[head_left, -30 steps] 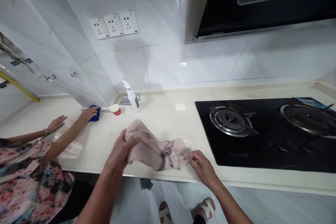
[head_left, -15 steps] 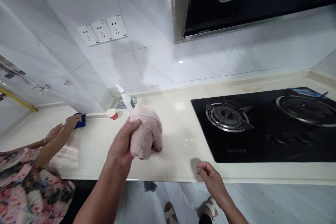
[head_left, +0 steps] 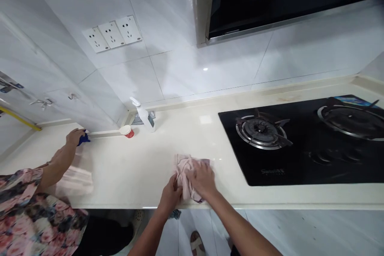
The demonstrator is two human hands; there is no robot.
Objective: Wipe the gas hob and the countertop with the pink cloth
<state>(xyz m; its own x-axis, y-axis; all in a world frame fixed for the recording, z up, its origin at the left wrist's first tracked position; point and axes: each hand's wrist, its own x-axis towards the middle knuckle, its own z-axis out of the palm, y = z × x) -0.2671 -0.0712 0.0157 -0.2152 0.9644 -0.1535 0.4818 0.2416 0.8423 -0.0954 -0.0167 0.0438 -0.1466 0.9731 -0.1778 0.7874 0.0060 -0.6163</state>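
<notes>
A pink cloth (head_left: 186, 165) lies crumpled on the cream countertop (head_left: 129, 168), close to the front edge. My left hand (head_left: 171, 195) pinches the cloth's left side between thumb and fingers. From the right, my right hand (head_left: 201, 178) grips the top of it with curled fingers, slightly smeared by motion. Folds of the cloth hide some of the fingertips. Behind the cloth, towards the wall, a white spray bottle (head_left: 144, 117) stands beside a red and white paper cup (head_left: 127, 131).
A black gas hob (head_left: 288, 168) takes up the right side of the counter, under a range hood (head_left: 270, 4). At the left a co-worker's hand (head_left: 74, 136) presses a blue cloth (head_left: 84, 139) on the counter. Wall sockets (head_left: 111, 35) are above the bottle.
The pink cloth has gone from a bundle held up in my left hand down onto the counter, spread somewhat. My right hand has moved left onto it. The co-worker's hand has shifted slightly left.
</notes>
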